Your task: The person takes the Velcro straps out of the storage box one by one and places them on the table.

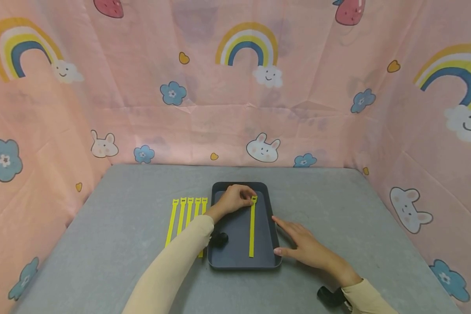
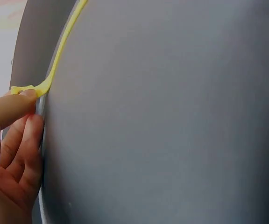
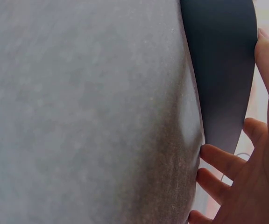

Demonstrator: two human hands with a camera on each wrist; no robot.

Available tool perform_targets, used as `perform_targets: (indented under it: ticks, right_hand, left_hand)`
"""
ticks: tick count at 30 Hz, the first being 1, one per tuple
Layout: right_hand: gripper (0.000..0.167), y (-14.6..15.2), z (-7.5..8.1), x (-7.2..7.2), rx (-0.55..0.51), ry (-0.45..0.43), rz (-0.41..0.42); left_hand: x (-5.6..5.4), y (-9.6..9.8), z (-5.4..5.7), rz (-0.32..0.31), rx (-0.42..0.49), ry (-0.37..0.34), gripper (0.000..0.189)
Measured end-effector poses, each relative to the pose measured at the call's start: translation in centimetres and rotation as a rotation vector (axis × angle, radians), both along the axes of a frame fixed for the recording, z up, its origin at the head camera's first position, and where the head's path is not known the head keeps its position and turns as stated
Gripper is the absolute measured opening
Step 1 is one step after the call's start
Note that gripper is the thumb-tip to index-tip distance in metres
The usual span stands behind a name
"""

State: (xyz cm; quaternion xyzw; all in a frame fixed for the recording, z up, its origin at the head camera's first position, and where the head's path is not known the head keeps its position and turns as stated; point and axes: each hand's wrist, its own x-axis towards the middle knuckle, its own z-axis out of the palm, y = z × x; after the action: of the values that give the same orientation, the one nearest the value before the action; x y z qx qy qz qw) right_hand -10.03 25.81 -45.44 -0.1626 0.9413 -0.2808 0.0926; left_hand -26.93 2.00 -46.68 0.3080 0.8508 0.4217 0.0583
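In the head view a dark grey rectangular tray (image 1: pixel 231 248) lies on the table. My left hand (image 1: pixel 235 198) reaches over its far part and pinches the slotted head of a yellow strap (image 1: pixel 252 231), which looks like a cable tie. The strap runs lengthwise down the tray's right half. In the left wrist view the thumb and a finger of the left hand (image 2: pixel 13 140) grip the strap's end (image 2: pixel 43 87). My right hand (image 1: pixel 306 244) has its fingers spread and touches the tray's right side; the right wrist view shows its fingertips (image 3: pixel 209 151) against the table and tray wall.
Several more yellow straps (image 1: pixel 180 213) lie side by side left of the tray, partly hidden by the left forearm. The grey table (image 1: pixel 318 192) is enclosed by a pink printed curtain (image 1: pixel 220 122) at the back and sides. Black wrist devices (image 1: pixel 331 297) sit at both wrists.
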Motion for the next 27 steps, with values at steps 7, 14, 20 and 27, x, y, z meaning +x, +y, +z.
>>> perform_targets:
  ticks: [7, 14, 20, 27]
  right_hand:
    - [0.087, 0.0, 0.0, 0.0, 0.004, -0.007, -0.005]
    - [0.087, 0.0, 0.1, 0.0, -0.005, -0.004, -0.003]
    - [0.087, 0.0, 0.0, -0.1, -0.002, 0.003, 0.002]
    - [0.087, 0.1, 0.0, -0.1, -0.002, 0.012, 0.010]
  left_hand:
    - [0.0, -0.2, 0.6, -0.038, 0.026, -0.002, 0.026]
    - [0.2, -0.1, 1.7, -0.057, 0.094, -0.037, 0.027]
    - [0.5, -0.3, 2.6, -0.057, 0.125, -0.042, 0.030]
    - [1.1, -0.6, 3.9, -0.041, 0.162, -0.036, 0.032]
